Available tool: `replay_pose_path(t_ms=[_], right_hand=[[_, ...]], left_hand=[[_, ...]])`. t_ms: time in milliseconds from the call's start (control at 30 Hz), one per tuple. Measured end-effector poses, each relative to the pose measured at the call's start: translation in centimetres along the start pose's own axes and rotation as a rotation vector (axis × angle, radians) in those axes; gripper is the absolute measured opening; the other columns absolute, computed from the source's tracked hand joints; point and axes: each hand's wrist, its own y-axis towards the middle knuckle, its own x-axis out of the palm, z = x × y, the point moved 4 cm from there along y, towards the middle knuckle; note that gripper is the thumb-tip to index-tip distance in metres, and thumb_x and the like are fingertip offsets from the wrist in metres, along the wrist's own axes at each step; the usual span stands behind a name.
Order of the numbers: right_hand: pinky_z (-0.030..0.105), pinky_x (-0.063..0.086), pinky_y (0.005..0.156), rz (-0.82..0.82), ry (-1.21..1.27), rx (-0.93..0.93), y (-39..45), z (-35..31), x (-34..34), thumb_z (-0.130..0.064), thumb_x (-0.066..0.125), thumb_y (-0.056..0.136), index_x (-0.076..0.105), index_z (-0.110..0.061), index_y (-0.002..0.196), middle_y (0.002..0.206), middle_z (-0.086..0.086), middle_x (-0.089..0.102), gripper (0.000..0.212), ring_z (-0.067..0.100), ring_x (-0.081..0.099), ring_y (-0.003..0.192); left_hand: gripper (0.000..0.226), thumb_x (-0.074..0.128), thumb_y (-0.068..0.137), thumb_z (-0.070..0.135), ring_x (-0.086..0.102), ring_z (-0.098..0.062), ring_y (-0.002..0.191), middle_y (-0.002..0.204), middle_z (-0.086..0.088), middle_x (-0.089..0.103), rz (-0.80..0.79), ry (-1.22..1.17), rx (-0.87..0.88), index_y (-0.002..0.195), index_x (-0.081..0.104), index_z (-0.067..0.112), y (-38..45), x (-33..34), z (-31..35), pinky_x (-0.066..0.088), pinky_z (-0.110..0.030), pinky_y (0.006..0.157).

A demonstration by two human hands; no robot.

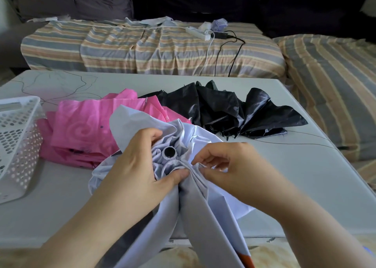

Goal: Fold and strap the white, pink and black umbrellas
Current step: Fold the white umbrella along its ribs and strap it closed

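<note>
A: White fabric under both hands. The white umbrella [195, 210] lies with its long axis running from the black tip cap [169, 152] toward the near table edge and past it; the handle end is out of frame.

B: Hands?

A: Left hand [138, 166] is wrapped around the gathered canopy just beside the cap, thumb pressing a pleat. Right hand [227, 166] pinches a fold of the same canopy; the two nearly touch at that pleat. Neither is clearly nearer the cap, though the left encloses it.

B: Judgement on the next move?

A: Probably laying pleats one way around the shaft, so rotation about that near-far axis matters.

B: Counts?

A: Three umbrellas: one white, held; one pink umbrella [85, 129] beyond it to the left; one black umbrella [234, 109] beyond it to the right, both loose on the table [274, 186]. One white basket [16, 135] at far left. I cannot make out a strap.
</note>
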Motion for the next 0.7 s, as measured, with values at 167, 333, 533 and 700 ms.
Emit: replay_pose_path(t_ms=[167,333,533,700], right_hand=[[0.015,0.050,0.074,0.065,-0.014,-0.089,0.17,-0.37,0.90,-0.011,0.072,0.083,0.075,-0.020,0.086,0.064,-0.030,0.061,0.010,-0.004,0.062,0.074],[0.009,0.047,0.069,0.062,0.056,-0.013,0.16,-0.40,0.84,-0.011,0.073,0.083,0.052,-0.037,0.076,0.068,-0.020,0.067,0.033,-0.002,0.064,0.069],[0.014,0.043,0.060,0.051,0.015,0.045,0.40,-0.56,0.68,-0.023,0.076,0.079,0.051,-0.040,0.097,0.065,-0.007,0.067,0.036,0.005,0.055,0.060],[0.010,0.034,0.067,0.161,-0.210,-0.096,0.62,0.21,0.30,-0.048,0.075,0.071,0.068,-0.031,0.093,0.080,-0.020,0.042,0.029,-0.002,0.043,0.078]], left_hand=[[0.057,0.064,0.063,0.053,0.037,0.036,0.093,0.100,0.035,0.047,-0.047,0.000,0.052,0.112,0.039,0.039,-0.14,0.35,0.54,0.027,0.008,0.079],[0.049,0.071,0.072,0.053,0.039,0.032,0.098,0.109,0.043,0.049,-0.056,-0.017,0.139,0.112,0.042,0.047,-0.02,-0.02,0.74,0.026,0.007,0.082],[0.038,0.053,0.081,0.045,0.046,0.010,0.090,0.097,0.022,0.047,-0.068,0.055,0.280,0.115,0.037,0.039,-0.06,0.30,0.98,0.033,0.002,0.078],[0.039,0.051,0.079,0.048,0.045,0.011,0.092,0.108,0.023,0.047,-0.084,0.042,0.267,0.114,0.034,0.043,-0.03,0.26,0.84,0.031,0.004,0.080]])
